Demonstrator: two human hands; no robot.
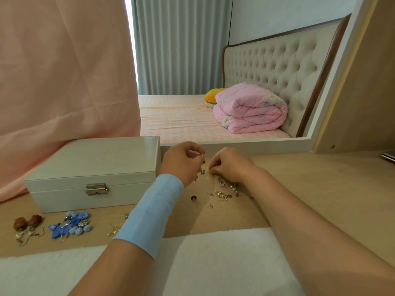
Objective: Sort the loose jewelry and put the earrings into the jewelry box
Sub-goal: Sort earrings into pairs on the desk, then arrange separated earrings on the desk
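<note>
sorting beside the closed cream jewelry box (94, 167)
our left hand (181, 163) pinches a small silver earring (202, 155); right hand (232, 165) curls down, grasp unclear; a loose pinch could drop it.

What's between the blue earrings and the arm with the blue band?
Head view: a gold pearl earring and a tiny silver piece lie on the table there.
</note>
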